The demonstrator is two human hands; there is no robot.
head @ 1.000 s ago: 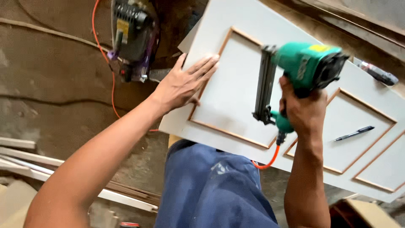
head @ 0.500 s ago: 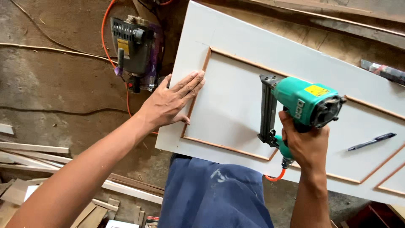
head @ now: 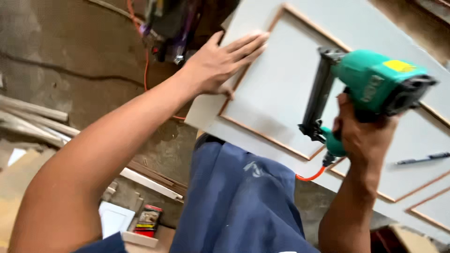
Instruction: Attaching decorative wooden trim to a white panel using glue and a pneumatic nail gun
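Observation:
A white panel [head: 281, 89] with thin wooden trim strips [head: 262, 136] outlining rectangles lies in front of me. My left hand [head: 220, 63] presses flat on its left part, fingers spread over the trim at the frame's corner. My right hand [head: 363, 136] grips the handle of a green pneumatic nail gun [head: 370, 84], held just above the panel with its black magazine pointing down toward the lower trim. An orange air hose [head: 309, 177] leaves the gun's handle base.
A dark pen [head: 422, 159] lies on the panel at right. A power tool [head: 171, 28] with an orange cord [head: 145, 61] sits on the concrete floor beyond the panel. Wood strips [head: 33, 117] and a small red box [head: 147, 220] lie at left.
The view has shifted closer and tilted. My left hand stays pressed on the panel's trim corner. The nail gun stays raised in my right hand near the lower trim.

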